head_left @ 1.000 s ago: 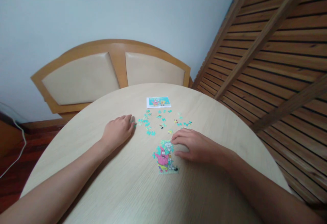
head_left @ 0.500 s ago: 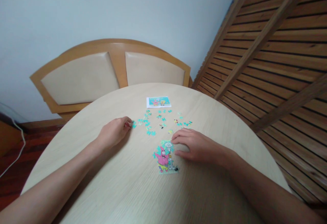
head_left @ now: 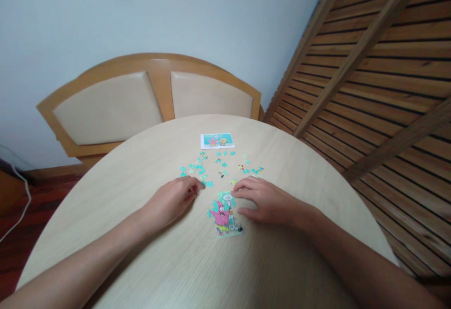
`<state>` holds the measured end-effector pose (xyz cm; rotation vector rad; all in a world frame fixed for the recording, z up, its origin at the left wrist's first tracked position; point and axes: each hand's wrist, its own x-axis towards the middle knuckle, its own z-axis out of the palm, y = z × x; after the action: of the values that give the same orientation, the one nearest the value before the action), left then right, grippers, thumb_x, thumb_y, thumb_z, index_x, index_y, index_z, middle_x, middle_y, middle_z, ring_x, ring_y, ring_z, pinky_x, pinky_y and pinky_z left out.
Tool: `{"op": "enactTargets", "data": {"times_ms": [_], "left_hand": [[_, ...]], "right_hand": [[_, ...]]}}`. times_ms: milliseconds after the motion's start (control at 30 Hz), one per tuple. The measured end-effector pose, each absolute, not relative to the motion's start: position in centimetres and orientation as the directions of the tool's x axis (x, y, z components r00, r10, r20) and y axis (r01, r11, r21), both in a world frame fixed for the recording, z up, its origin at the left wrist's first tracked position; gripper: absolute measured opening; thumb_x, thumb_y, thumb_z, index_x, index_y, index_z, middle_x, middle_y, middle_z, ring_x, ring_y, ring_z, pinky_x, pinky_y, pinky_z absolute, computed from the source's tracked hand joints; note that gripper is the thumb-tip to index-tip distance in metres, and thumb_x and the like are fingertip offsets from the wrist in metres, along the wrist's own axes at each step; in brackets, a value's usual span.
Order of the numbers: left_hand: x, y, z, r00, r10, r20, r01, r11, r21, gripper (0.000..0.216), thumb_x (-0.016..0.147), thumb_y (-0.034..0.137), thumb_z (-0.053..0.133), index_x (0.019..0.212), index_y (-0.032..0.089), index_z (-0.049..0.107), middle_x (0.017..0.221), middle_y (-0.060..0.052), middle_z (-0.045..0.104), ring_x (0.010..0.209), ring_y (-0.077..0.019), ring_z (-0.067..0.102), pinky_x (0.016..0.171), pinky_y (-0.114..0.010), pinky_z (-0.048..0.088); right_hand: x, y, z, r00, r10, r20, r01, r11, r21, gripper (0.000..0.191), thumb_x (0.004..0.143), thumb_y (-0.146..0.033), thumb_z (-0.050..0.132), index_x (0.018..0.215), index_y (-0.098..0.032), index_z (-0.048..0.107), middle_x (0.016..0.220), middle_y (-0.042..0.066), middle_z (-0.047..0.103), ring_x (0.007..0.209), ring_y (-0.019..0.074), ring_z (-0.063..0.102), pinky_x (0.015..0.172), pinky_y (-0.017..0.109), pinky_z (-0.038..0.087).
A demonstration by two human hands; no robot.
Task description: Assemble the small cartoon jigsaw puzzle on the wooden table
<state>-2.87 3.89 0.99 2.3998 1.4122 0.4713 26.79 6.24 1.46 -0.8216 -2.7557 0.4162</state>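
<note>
My left hand (head_left: 174, 200) lies on the round table (head_left: 148, 168) with its fingers pinched together, the tips just left of the loose turquoise puzzle pieces (head_left: 202, 170). What the pinch holds is hidden. My right hand (head_left: 264, 199) rests flat with its fingers spread. Its fingertips touch the right edge of the partly joined puzzle (head_left: 223, 212), which shows a pink cartoon starfish. More loose pieces (head_left: 252, 169) lie scattered beyond my right hand.
A small reference picture card (head_left: 217, 140) lies farther back on the table. A wooden chair with beige padded back panels (head_left: 148, 100) stands behind the table against the pale wall. A slatted wooden partition (head_left: 380, 74) runs along the right.
My left hand has drawn back from the far left pieces, closed into a pinch and moved right toward the joined puzzle. My right hand has stayed put.
</note>
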Motion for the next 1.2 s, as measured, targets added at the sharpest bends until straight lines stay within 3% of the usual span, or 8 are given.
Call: {"op": "enactTargets", "data": {"times_ms": [167, 300, 533, 700, 1200], "left_hand": [[-2.1, 3.7, 0.4, 0.495, 0.854, 0.162, 0.769, -0.517, 0.376, 0.023, 0.095, 0.018, 0.047, 0.108, 0.022, 0.065, 0.106, -0.005, 0.072, 0.098, -0.0215, 0.067, 0.083, -0.034, 0.053], [-1.3, 3.4, 0.0, 0.528, 0.813, 0.244, 0.755, -0.582, 0.304, 0.023, 0.097, 0.016, 0.045, 0.109, 0.021, 0.064, 0.108, -0.006, 0.070, 0.101, -0.0236, 0.065, 0.085, -0.039, 0.054], [0.7, 1.9, 0.5, 0.708, 0.656, 0.262, 0.604, -0.755, 0.256, 0.025, 0.101, 0.032, 0.049, 0.118, 0.021, 0.064, 0.118, -0.009, 0.064, 0.109, -0.0243, 0.060, 0.095, -0.041, 0.052], [1.3, 1.5, 0.6, 0.760, 0.607, 0.231, 0.558, -0.793, 0.245, 0.028, 0.100, 0.033, 0.049, 0.122, 0.022, 0.064, 0.121, -0.008, 0.064, 0.115, -0.0255, 0.058, 0.100, -0.043, 0.050], [1.3, 1.6, 0.4, 0.751, 0.615, 0.241, 0.562, -0.787, 0.255, 0.029, 0.100, 0.031, 0.050, 0.123, 0.022, 0.064, 0.122, -0.009, 0.064, 0.116, -0.0253, 0.059, 0.100, -0.043, 0.050]], "right_hand": [[26.8, 6.2, 1.3, -0.808, 0.564, 0.170, 0.487, 0.802, -0.345, 0.036, 0.089, -0.033, 0.065, 0.122, -0.020, 0.068, 0.123, 0.010, 0.067, 0.115, 0.0242, 0.059, 0.103, 0.040, 0.045], [26.6, 6.1, 1.1, -0.785, 0.593, 0.180, 0.516, 0.786, -0.341, 0.050, 0.090, -0.041, 0.065, 0.134, -0.019, 0.060, 0.137, 0.012, 0.061, 0.127, 0.0260, 0.053, 0.110, 0.044, 0.040], [25.1, 6.2, -0.2, -0.776, 0.617, 0.130, 0.556, 0.766, -0.323, 0.054, 0.102, -0.029, 0.038, 0.154, -0.015, 0.036, 0.160, 0.010, 0.037, 0.149, 0.0278, 0.026, 0.120, 0.051, 0.025], [24.8, 6.5, -0.6, -0.771, 0.623, 0.131, 0.561, 0.763, -0.321, 0.054, 0.100, -0.029, 0.040, 0.152, -0.015, 0.040, 0.156, 0.012, 0.043, 0.149, 0.0296, 0.026, 0.119, 0.054, 0.024], [26.2, 7.3, 0.0, -0.756, 0.603, 0.254, 0.553, 0.796, -0.245, 0.030, 0.097, -0.020, 0.050, 0.124, -0.020, 0.064, 0.128, 0.009, 0.066, 0.123, 0.0238, 0.054, 0.107, 0.043, 0.038]]}}
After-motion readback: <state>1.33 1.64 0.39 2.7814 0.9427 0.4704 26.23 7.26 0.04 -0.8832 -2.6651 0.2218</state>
